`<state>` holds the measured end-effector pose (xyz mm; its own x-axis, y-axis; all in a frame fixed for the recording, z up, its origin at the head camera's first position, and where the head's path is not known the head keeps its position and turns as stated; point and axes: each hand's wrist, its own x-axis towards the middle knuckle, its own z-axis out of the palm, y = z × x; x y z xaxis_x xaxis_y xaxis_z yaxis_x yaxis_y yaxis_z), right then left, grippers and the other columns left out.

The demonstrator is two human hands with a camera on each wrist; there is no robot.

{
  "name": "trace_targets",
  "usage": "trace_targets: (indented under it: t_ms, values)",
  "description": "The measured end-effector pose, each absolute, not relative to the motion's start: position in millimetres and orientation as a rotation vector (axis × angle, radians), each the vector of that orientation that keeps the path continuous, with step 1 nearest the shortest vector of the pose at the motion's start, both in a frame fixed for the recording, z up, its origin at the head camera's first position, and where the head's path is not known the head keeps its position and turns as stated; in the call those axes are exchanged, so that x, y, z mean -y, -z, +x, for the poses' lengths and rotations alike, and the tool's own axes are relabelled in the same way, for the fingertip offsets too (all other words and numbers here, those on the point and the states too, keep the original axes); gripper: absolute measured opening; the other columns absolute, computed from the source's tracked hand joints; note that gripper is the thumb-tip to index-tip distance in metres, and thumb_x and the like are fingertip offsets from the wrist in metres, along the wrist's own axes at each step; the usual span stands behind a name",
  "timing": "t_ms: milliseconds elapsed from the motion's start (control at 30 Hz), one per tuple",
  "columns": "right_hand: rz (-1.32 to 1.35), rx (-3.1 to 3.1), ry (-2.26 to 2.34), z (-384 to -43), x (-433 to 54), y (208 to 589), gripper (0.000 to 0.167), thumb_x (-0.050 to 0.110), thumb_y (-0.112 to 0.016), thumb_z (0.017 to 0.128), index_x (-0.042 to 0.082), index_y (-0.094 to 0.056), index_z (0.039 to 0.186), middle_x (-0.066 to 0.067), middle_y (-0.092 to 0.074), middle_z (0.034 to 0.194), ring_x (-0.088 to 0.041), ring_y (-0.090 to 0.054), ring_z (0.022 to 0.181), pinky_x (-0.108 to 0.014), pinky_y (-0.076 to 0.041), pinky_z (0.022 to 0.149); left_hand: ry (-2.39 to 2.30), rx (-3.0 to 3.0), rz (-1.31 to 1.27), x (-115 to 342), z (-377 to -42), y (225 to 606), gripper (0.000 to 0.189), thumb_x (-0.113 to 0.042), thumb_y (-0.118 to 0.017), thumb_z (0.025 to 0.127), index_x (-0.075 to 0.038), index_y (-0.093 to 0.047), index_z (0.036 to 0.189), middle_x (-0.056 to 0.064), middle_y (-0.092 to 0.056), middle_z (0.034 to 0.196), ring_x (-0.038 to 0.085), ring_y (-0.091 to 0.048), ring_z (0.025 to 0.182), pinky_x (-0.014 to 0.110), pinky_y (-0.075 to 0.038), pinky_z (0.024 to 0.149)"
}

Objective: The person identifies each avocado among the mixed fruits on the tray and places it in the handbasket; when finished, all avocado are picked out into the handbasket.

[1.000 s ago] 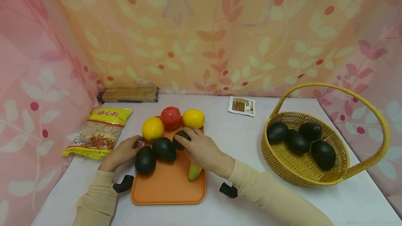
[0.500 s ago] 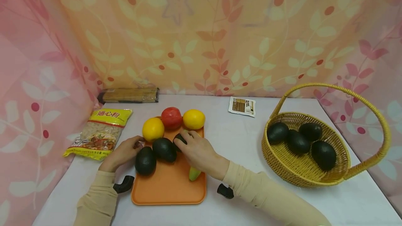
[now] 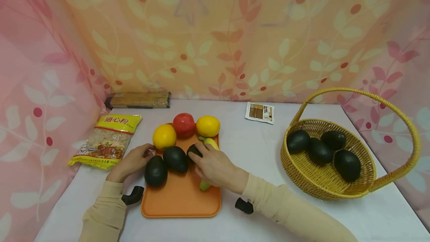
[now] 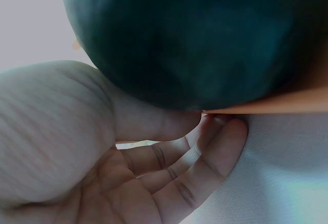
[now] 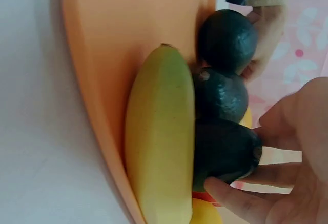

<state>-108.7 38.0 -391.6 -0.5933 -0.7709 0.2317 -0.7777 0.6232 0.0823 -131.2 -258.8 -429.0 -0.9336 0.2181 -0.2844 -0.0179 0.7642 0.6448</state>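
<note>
In the head view, my right hand (image 3: 216, 167) holds a dark avocado (image 3: 193, 153) on the orange tray (image 3: 181, 206). The right wrist view has thumb and fingers around this avocado (image 5: 225, 149), close against a yellow banana (image 5: 161, 131). At the tray's left edge is my left hand (image 3: 132, 162); in the left wrist view its thumb and curled fingers (image 4: 225, 147) pinch the rim beneath an avocado (image 4: 179, 39). Two more avocados, one upright (image 3: 155, 171) and one slanted (image 3: 175, 159), lie between the hands. Two yellow fruits (image 3: 164, 137) and a red fruit (image 3: 184, 125) line the tray's back.
A wicker basket (image 3: 304, 180) with a tall handle and several avocados stands at the right. A pasta bag (image 3: 105, 143) lies at the left, a bundle of sticks (image 3: 139, 100) at the back left, and a small white packet (image 3: 260, 112) at the back.
My right hand has shifted slightly toward me on the avocado, and the banana's stem end now shows behind it. The left hand stays at the tray's edge.
</note>
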Motion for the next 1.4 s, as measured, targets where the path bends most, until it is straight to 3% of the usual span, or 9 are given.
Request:
trace_targets:
  t_ms: [267, 533, 767, 1400]
  values:
    - [1.295, 2.678, -0.020, -106, -39, 383, 0.041, 0.018, -0.068, 0.089, 0.016, -0.064, 0.129, -0.014, -0.056, 0.135, -0.029, -0.059, 0.118, -0.032, -0.059, 0.074, -0.965, -2.620, 0.154, 259, -131, 430, 0.039, -0.007, -0.053, 0.093, 0.007, -0.052, 0.129, 0.015, -0.064, 0.101, 0.024, -0.055, 0.090, 0.041, -0.048, 0.083]
    - [1.266, 2.658, -0.019, -103, -38, 383, 0.033, 0.019, -0.073, 0.086, 0.022, -0.067, 0.118, -0.009, -0.059, 0.122, -0.022, -0.055, 0.091, -0.027, -0.055, 0.057, -0.953, -2.615, 0.139, 260, -132, 430, 0.039, -0.006, -0.053, 0.093, 0.006, -0.052, 0.130, 0.016, -0.064, 0.102, 0.025, -0.056, 0.091, 0.043, -0.049, 0.084]
    - [1.269, 2.642, -0.051, -103, -39, 381, 0.028, 0.020, -0.071, 0.085, 0.023, -0.070, 0.113, -0.008, -0.059, 0.113, -0.021, -0.053, 0.081, -0.026, -0.053, 0.054, -0.955, -2.624, 0.157, 259, -133, 428, 0.038, -0.004, -0.052, 0.093, 0.007, -0.052, 0.129, 0.016, -0.064, 0.100, 0.025, -0.056, 0.090, 0.042, -0.049, 0.082]
    - [1.156, 2.697, -0.028, -115, -34, 384, 0.029, 0.014, -0.073, 0.083, 0.016, -0.061, 0.109, -0.007, -0.055, 0.097, -0.017, -0.051, 0.066, -0.025, -0.050, 0.048, -0.961, -2.628, 0.166, 259, -132, 427, 0.037, -0.004, -0.053, 0.093, 0.008, -0.053, 0.128, 0.017, -0.065, 0.101, 0.025, -0.057, 0.090, 0.044, -0.049, 0.082]
